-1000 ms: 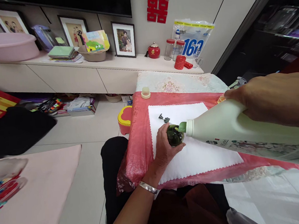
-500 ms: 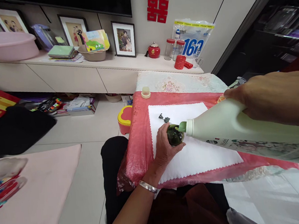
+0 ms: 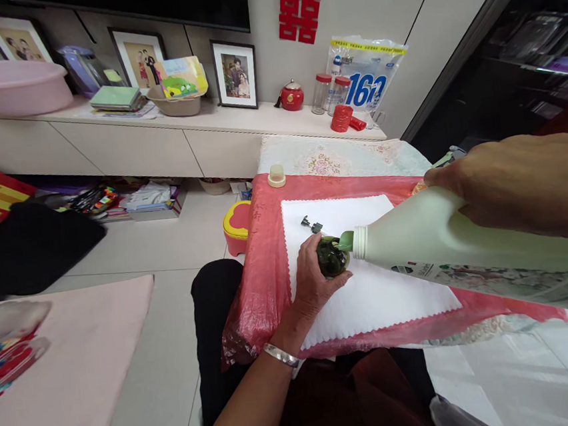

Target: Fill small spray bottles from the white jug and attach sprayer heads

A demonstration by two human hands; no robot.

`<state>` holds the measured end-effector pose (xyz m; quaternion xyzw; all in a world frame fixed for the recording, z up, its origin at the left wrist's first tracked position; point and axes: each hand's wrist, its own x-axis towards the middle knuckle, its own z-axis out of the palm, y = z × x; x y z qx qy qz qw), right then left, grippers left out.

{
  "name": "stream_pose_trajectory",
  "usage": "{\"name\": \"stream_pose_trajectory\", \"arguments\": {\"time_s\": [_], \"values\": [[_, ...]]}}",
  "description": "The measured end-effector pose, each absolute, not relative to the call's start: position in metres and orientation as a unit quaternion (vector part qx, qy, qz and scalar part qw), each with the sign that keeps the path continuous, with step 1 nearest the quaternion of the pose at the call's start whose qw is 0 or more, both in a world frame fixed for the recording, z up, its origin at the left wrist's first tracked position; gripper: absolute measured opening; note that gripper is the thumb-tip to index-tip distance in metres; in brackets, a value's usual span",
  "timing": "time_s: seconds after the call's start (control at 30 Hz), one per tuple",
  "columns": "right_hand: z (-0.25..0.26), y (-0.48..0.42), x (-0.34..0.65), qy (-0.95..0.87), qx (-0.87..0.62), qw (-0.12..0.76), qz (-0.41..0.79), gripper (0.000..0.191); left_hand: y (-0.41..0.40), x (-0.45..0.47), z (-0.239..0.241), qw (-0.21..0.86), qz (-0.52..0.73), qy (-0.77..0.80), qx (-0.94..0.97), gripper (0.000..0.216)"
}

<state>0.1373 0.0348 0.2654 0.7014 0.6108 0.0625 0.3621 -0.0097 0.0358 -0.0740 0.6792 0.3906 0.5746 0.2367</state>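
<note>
My left hand point(image 3: 312, 285) is wrapped round a small dark green bottle point(image 3: 331, 256) standing on a white cloth point(image 3: 372, 291). My right hand point(image 3: 522, 183) grips a large white jug point(image 3: 448, 251), tilted down to the left. The jug's green spout point(image 3: 345, 240) rests at the small bottle's mouth. A small black pump head point(image 3: 312, 224) lies on the cloth just beyond the bottle.
The cloth lies on a red plastic sheet point(image 3: 264, 268) over a low table. A cream cap point(image 3: 276, 175) sits at the sheet's far edge. A yellow and red stool point(image 3: 238, 225) stands on the floor left of the table. A shelf point(image 3: 235, 120) behind holds frames, jars and a pink basin point(image 3: 10, 85).
</note>
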Motion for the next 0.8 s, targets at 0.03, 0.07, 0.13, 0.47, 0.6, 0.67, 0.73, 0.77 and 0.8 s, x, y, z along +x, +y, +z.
{"name": "stream_pose_trajectory", "arguments": {"time_s": [0.03, 0.07, 0.13, 0.47, 0.6, 0.67, 0.73, 0.77, 0.8], "values": [[0.2649, 0.0347, 0.1377, 0.613, 0.699, 0.362, 0.064, 0.029, 0.0358, -0.0097, -0.074, 0.236, 0.575, 0.389, 0.68, 0.096], [0.2646, 0.0345, 0.1386, 0.615, 0.697, 0.362, 0.065, 0.029, 0.0359, -0.0097, -0.074, 0.236, 0.576, 0.388, 0.68, 0.095], [0.2641, 0.0341, 0.1414, 0.617, 0.696, 0.361, 0.066, 0.029, 0.036, -0.0098, -0.0741, 0.234, 0.577, 0.386, 0.68, 0.095], [0.2664, 0.0351, 0.1397, 0.6, 0.708, 0.368, 0.058, 0.029, 0.0359, -0.0097, -0.0742, 0.237, 0.576, 0.39, 0.678, 0.095], [0.2656, 0.035, 0.1425, 0.607, 0.705, 0.363, 0.058, 0.031, 0.0359, -0.0101, -0.0745, 0.237, 0.573, 0.39, 0.681, 0.096], [0.265, 0.0345, 0.1435, 0.605, 0.706, 0.363, 0.064, 0.029, 0.036, -0.0102, -0.0748, 0.236, 0.57, 0.392, 0.682, 0.096], [0.2646, 0.0341, 0.1427, 0.607, 0.703, 0.365, 0.068, 0.026, 0.036, -0.0101, -0.075, 0.235, 0.57, 0.394, 0.682, 0.096], [0.2646, 0.034, 0.1418, 0.608, 0.701, 0.366, 0.069, 0.025, 0.0359, -0.01, -0.075, 0.234, 0.571, 0.394, 0.681, 0.096], [0.2647, 0.0341, 0.1408, 0.608, 0.701, 0.367, 0.069, 0.025, 0.0359, -0.01, -0.0749, 0.233, 0.572, 0.394, 0.681, 0.096]]}}
